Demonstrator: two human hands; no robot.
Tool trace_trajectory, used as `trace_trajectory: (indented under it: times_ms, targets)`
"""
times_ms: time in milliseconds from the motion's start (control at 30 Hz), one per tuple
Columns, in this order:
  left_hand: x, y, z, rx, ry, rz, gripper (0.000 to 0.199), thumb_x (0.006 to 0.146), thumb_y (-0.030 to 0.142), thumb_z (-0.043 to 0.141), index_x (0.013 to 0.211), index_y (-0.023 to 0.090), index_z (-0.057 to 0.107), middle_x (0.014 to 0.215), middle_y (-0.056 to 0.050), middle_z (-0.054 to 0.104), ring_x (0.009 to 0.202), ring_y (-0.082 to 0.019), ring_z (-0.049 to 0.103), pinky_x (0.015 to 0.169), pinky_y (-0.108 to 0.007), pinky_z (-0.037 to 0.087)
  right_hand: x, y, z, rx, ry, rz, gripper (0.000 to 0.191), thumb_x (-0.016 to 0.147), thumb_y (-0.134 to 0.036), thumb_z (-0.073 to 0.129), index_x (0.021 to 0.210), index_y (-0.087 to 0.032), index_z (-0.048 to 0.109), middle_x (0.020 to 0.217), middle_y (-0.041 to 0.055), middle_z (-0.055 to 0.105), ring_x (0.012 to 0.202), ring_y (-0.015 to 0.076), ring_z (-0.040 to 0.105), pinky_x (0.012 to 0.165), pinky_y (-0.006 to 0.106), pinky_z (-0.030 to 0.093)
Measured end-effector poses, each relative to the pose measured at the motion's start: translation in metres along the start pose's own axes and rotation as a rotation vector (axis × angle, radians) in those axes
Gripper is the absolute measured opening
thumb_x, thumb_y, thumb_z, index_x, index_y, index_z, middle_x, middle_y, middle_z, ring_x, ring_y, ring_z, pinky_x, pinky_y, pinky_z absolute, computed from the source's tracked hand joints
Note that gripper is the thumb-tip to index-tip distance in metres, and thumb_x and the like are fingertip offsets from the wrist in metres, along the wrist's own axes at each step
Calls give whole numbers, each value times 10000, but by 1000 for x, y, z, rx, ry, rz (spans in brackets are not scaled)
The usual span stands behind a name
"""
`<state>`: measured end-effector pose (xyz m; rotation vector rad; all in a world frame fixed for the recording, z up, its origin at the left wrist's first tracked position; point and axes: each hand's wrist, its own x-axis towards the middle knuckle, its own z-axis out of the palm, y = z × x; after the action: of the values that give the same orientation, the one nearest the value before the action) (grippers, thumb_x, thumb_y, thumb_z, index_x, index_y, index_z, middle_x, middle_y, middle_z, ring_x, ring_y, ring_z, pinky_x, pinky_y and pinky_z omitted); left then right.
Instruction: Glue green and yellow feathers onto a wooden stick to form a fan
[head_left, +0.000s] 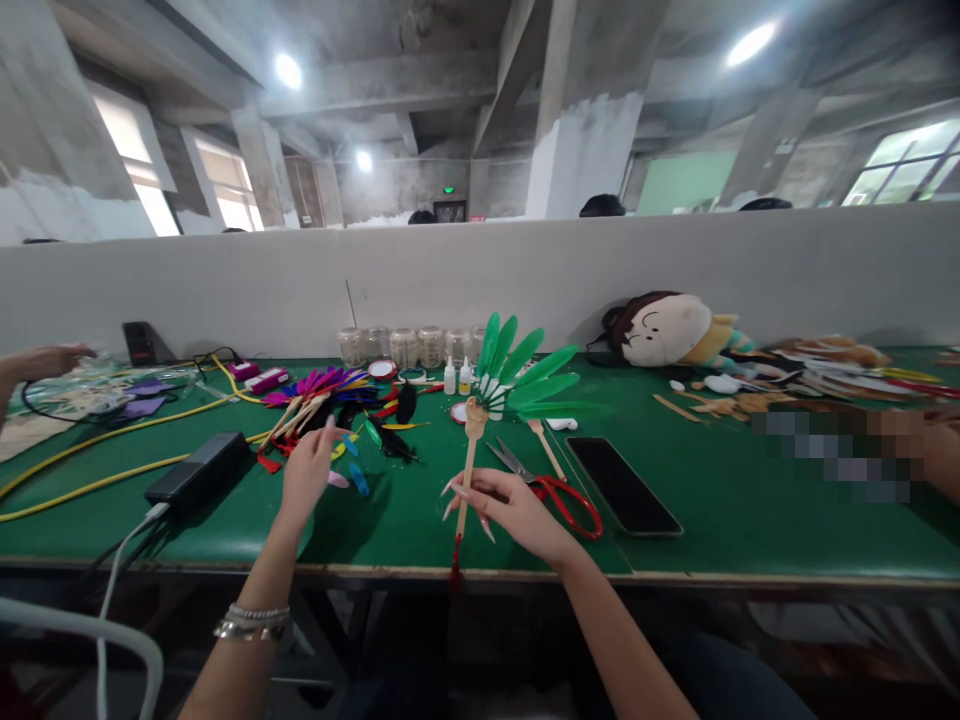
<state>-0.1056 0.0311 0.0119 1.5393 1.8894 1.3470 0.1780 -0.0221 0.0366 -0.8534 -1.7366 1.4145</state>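
Note:
My right hand (510, 510) is closed around the wooden handle of a feather fan (471, 440). Long green feathers (517, 370) with white quills spread from the fan's top, and a red tassel (456, 560) hangs at its lower end. My left hand (309, 465) reaches over the table at left, its fingers drawn together. Small loose feathers lie at its fingertips: a blue feather (358, 478), a pink feather (338, 480) and a green feather (373, 432). Whether the fingers pinch one of them is unclear. Several colourful feather fans (322, 392) lie just behind.
Red-handled scissors (574, 508) and a phone (622, 485) lie right of the fan. Two glue bottles (457, 378) and several glass jars (405, 347) stand behind. A black power adapter (199, 468) with cables is at left. A plush doll (671, 330) leans on the partition. Other people's hands (49, 362) appear at both sides.

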Motion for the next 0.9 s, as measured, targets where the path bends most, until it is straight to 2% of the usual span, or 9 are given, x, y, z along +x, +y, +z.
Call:
trace_trajectory:
  times_ms: [67, 133, 200, 267, 367, 567, 733, 900]
  targets:
    - [1, -1, 5, 271, -92, 55, 410, 794, 500, 380, 860, 169, 613, 902, -82, 606, 618, -161, 595, 497, -232, 395, 0, -1, 1, -2, -11, 5, 344, 790, -426, 526, 935, -120, 587, 850, 69, 655, 506, 61, 431, 436, 184, 375]
    - [3, 2, 17, 541, -123, 121, 356, 788, 462, 413, 883, 168, 588, 920, -107, 597, 752, -210, 601, 592, -264, 425, -1, -2, 1, -5, -21, 8, 347, 787, -431, 527, 931, -120, 587, 847, 67, 653, 510, 62, 435, 444, 186, 377]
    - [8, 7, 30, 759, -179, 165, 398, 776, 501, 405, 882, 156, 573, 933, -139, 601, 933, -274, 553, 713, -317, 427, -1, -1, 2, -6, -25, 11, 353, 785, -438, 526, 925, -120, 587, 839, 64, 651, 504, 61, 433, 448, 189, 381]
    - [15, 11, 41, 884, -309, 144, 463, 763, 549, 379, 899, 148, 566, 978, -152, 605, 1004, -296, 522, 776, -347, 415, -1, 0, 2, -10, -19, 10, 352, 785, -442, 524, 919, -123, 588, 827, 60, 650, 493, 58, 426, 447, 192, 383]
    - [26, 15, 52, 934, -430, 127, 477, 741, 547, 397, 910, 140, 582, 1010, -167, 614, 991, -304, 544, 777, -362, 423, -1, 2, 2, -12, -14, 6, 343, 786, -441, 524, 914, -130, 589, 821, 56, 650, 484, 58, 422, 441, 195, 380]
    - [30, 18, 61, 997, -544, 167, 436, 783, 412, 394, 950, 76, 617, 1032, -220, 616, 1015, -310, 548, 806, -380, 418, -2, -1, 1, -5, -25, 20, 330, 772, -438, 542, 908, -143, 598, 815, 50, 651, 495, 66, 432, 444, 203, 376]
    - [21, 25, 64, 1044, -518, 194, 352, 803, 281, 392, 920, 63, 643, 997, -225, 630, 983, -297, 567, 782, -374, 426, -2, -1, 1, -6, -23, 16, 336, 779, -429, 535, 917, -128, 596, 816, 62, 654, 515, 70, 444, 457, 205, 382]
    - [17, 25, 68, 1078, -410, 188, 384, 845, 223, 316, 892, 52, 656, 957, -234, 637, 952, -301, 579, 763, -389, 425, -1, 2, 2, -10, -32, 22, 336, 772, -435, 543, 915, -137, 603, 805, 57, 657, 550, 87, 486, 461, 206, 382]
